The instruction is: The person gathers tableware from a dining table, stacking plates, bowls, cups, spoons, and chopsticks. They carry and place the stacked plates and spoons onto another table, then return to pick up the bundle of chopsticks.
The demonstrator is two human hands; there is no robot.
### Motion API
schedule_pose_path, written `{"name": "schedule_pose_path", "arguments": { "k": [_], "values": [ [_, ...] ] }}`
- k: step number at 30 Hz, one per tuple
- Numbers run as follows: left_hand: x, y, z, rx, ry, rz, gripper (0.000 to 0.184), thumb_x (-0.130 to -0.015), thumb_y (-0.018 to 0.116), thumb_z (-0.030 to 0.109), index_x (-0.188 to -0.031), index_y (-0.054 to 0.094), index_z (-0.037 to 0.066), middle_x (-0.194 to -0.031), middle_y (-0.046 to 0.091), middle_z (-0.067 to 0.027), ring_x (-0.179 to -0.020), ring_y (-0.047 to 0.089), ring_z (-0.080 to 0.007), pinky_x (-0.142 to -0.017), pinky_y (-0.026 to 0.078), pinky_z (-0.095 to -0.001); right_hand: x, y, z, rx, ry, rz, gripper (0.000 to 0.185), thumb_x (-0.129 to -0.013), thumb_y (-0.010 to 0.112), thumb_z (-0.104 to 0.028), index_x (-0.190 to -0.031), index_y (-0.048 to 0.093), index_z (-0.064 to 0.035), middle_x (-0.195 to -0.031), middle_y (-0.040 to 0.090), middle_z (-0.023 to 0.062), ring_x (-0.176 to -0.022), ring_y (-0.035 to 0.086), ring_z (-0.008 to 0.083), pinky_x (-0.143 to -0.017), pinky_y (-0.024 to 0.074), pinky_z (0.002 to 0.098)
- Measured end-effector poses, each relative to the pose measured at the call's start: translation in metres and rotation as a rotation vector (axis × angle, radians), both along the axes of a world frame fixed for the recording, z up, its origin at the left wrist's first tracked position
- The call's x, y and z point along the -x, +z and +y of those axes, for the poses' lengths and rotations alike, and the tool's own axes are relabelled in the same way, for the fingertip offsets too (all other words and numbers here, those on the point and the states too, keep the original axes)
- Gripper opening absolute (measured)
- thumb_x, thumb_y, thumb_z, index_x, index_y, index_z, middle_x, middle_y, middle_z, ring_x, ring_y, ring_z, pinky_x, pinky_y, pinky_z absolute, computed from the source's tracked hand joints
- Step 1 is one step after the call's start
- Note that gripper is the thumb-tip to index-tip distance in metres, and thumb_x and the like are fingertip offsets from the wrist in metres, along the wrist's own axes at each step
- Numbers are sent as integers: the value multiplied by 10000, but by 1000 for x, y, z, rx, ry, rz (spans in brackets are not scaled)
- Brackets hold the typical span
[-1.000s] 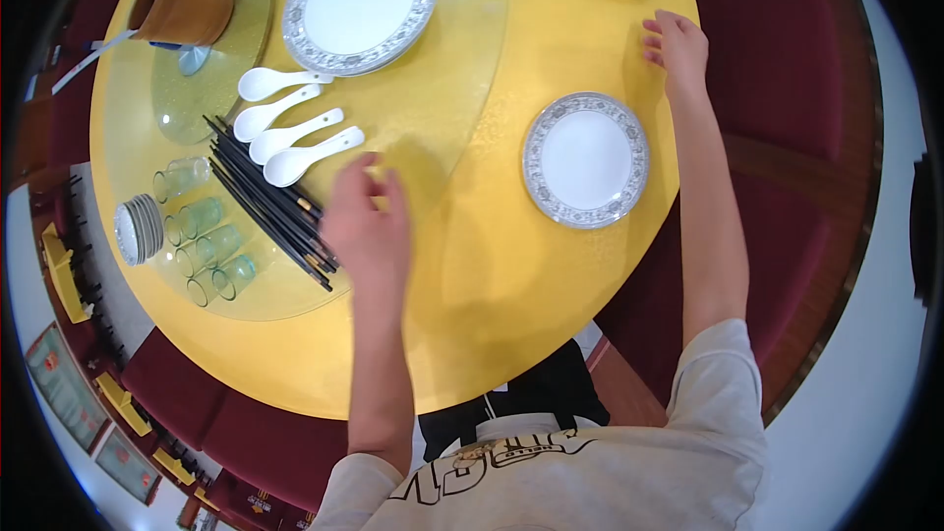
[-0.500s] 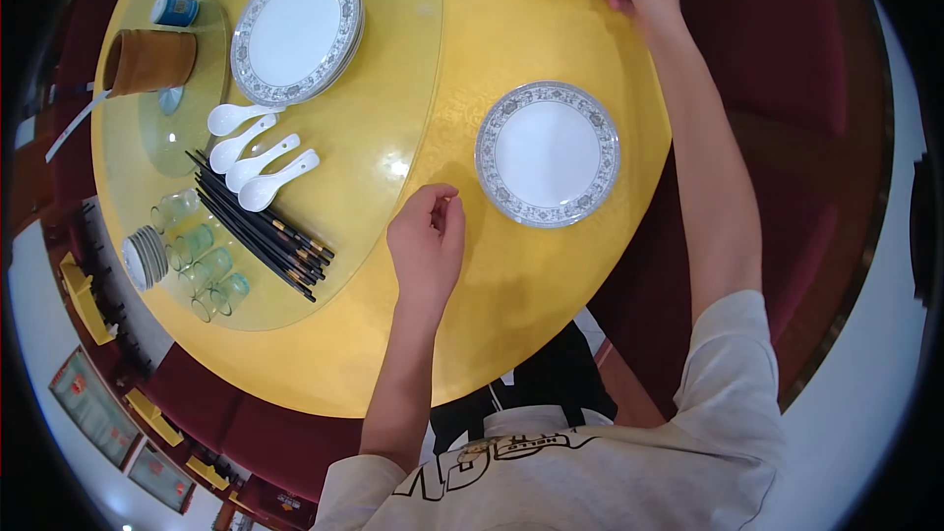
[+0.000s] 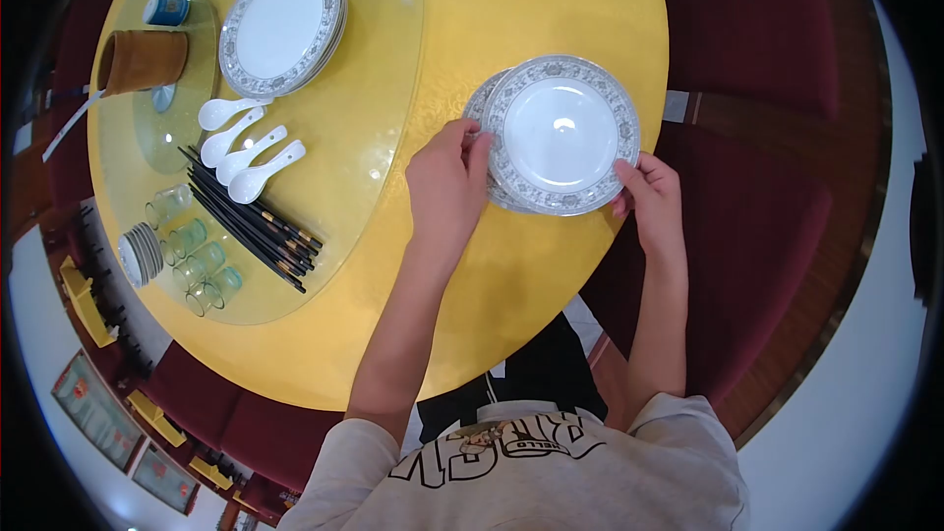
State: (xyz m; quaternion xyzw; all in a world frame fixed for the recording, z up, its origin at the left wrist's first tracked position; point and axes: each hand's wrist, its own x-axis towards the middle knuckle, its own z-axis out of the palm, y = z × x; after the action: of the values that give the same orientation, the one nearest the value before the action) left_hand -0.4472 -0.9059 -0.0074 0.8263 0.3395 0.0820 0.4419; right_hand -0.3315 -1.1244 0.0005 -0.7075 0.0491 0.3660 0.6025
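A white plate with a grey patterned rim (image 3: pixel 562 136) is over a second, similar plate (image 3: pixel 479 103), whose left edge shows beneath it. My right hand (image 3: pixel 653 199) grips the upper plate at its lower right edge, thumb on the rim. My left hand (image 3: pixel 448 182) is at the left side of the two plates, its thumb and fingers pinched at the rim; which of the plates it grips is hard to tell. A pile of similar plates (image 3: pixel 283 26) rests on the glass turntable (image 3: pixel 369 88), with white spoons (image 3: pixel 260 173) and black chopsticks (image 3: pixel 258 226) below it.
Glasses (image 3: pixel 202 261) and a stack of small dishes (image 3: pixel 141 255) are at the turntable's lower left. A brown pot (image 3: pixel 147 60) and a blue can (image 3: pixel 166 10) stand at the upper left. Dark red chairs (image 3: pixel 737 236) surround the yellow table (image 3: pixel 536 0).
My right hand has brought the far plate down over the nearer one. My left hand has moved up and right to the plates' left edge. The view has shifted slightly.
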Motion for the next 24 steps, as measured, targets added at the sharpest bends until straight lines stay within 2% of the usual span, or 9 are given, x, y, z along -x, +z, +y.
{"name": "schedule_pose_path", "arguments": {
  "k": [7,9,14,16,17,19,20,23,24],
  "values": [
    [6,-5,-13,-69,52,47,177,-867,698,129,-956,660,-19,-754,685,-100,-592,633,-161,-587,509,-276,9,-12,8,9,86,30,190,-968,581,-131,-833,599,1,-637,607,26,-491,509,53,-476,408,205],
    [10,-8,-13,-158,93,12,163,-840,716,124,-935,640,15,-762,667,-107,-633,645,-196,-578,505,-305,10,-14,9,11,82,27,188,-969,581,-132,-839,602,2,-635,604,23,-493,505,51,-477,408,206],
    [17,-5,-9,-225,136,84,202,-837,722,137,-970,627,18,-783,645,-106,-647,625,-193,-565,495,-318,11,-8,13,56,82,-18,181,-966,581,-132,-852,613,5,-633,605,16,-510,506,47,-482,405,207],
    [18,-7,-7,-231,147,104,218,-843,719,153,-984,625,15,-793,641,-107,-652,620,-198,-568,494,-328,12,-6,17,174,72,-91,203,-945,613,-159,-844,613,17,-612,600,40,-519,511,69,-493,404,242],
    [20,-9,-6,-177,133,112,224,-851,711,146,-999,630,-2,-765,647,-104,-634,621,-190,-579,496,-318,12,-8,16,170,78,-89,203,-945,613,-159,-844,613,17,-612,600,40,-519,511,69,-493,404,242],
    [23,-14,-6,-140,136,132,231,-860,704,138,-1014,635,-19,-737,653,-101,-616,622,-181,-590,497,-307,14,-19,12,365,163,-403,236,-914,650,-190,-839,602,28,-594,581,75,-518,500,100,-504,406,288],
    [23,-17,-6,-143,107,102,223,-868,690,143,-1012,638,-19,-752,665,-108,-634,636,-193,-605,508,-312,15,-26,9,409,169,-471,256,-895,672,-210,-844,599,30,-589,565,96,-515,481,120,-515,407,312],
    [18,-10,-5,-35,110,92,182,-881,652,127,-989,646,-19,-791,691,-129,-681,671,-217,-642,534,-321,17,-18,17,490,177,-494,246,-908,664,-197,-898,617,44,-613,569,74,-553,488,101,-531,406,288],
    [16,-10,-3,31,134,66,165,-868,643,141,-934,642,-10,-770,674,-142,-692,662,-285,-645,526,-375,18,-20,18,437,128,-424,236,-923,650,-190,-917,623,44,-632,576,54,-559,488,90,-529,403,270]
  ]
}}
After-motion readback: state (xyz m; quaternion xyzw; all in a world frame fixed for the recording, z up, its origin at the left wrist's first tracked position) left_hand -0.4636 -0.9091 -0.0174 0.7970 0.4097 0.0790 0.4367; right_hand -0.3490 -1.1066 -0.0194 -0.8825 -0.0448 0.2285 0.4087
